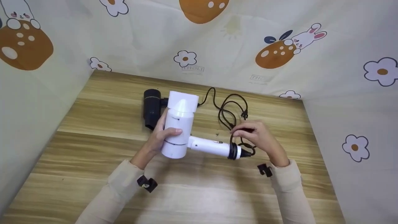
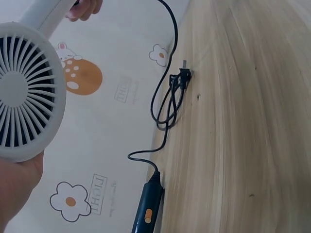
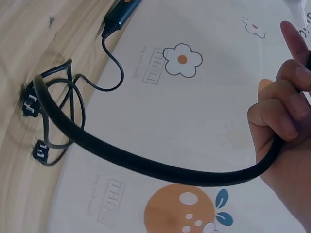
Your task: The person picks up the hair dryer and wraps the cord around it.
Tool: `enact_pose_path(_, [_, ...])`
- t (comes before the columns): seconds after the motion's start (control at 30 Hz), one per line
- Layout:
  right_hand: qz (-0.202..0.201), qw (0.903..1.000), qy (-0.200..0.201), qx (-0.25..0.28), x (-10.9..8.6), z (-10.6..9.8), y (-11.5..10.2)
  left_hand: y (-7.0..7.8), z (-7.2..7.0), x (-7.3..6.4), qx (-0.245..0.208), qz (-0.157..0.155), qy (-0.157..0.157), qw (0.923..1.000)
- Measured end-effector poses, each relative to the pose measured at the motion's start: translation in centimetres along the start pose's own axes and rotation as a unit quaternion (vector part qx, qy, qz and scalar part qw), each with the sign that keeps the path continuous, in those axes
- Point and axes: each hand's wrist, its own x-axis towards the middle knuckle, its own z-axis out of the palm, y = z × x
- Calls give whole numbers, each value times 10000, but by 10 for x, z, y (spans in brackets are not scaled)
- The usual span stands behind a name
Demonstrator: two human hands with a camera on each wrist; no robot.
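A white hair dryer (image 1: 183, 117) is held up over the wooden table, its handle (image 1: 208, 146) pointing right. My left hand (image 1: 155, 138) grips its barrel, thumb across the front. In the left wrist view the round slatted vent (image 2: 13, 90) of this dryer shows above the palm. Several turns of its black cord (image 1: 232, 151) are wound round the handle's end. Just right of there, my right hand (image 1: 259, 137) pinches the cord. The right wrist view shows fingers (image 3: 274, 116) curled round the cord (image 3: 146, 167), which hangs in a loop.
Behind the white dryer a black hair dryer (image 1: 151, 109) lies on the table (image 1: 93, 149). Its cord (image 1: 214, 96) runs right into loose loops, with a plug (image 2: 184, 75) lying by them. Printed cloth walls (image 1: 149, 40) border the table at the back and sides.
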Motion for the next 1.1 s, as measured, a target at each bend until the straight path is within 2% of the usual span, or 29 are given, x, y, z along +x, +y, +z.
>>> enact_pose_path(0.2, [134,9997,-10,197,0,3,3,0,-1,-2,-391,43,113,9992])
enact_pose_path(0.4, [157,9995,39,-271,1,16,5,0,-3,-1,-702,59,374,9968])
enact_pose_path(0.47, [229,9983,80,-525,1,23,5,0,-3,0,-719,92,497,9961])
enact_pose_path(0.53, [467,9966,89,-678,1,30,4,-1,-3,0,-735,114,663,9950])
enact_pose_path(0.6, [732,9954,-24,-613,1,38,4,-1,-4,1,-783,125,860,9931])
enact_pose_path(0.73, [836,9954,-220,-418,1,50,4,-1,-4,2,-733,186,1238,9894])
enact_pose_path(0.87, [157,9948,9,-1002,-1,58,3,1,-2,5,-636,157,1680,9836])
enact_pose_path(1.0, [-603,9808,498,-1786,-4,62,1,4,-3,7,-632,20,2174,9740])
enact_pose_path(1.1, [-894,9716,719,-2068,-5,62,-2,3,-4,7,-563,-43,2373,9698])
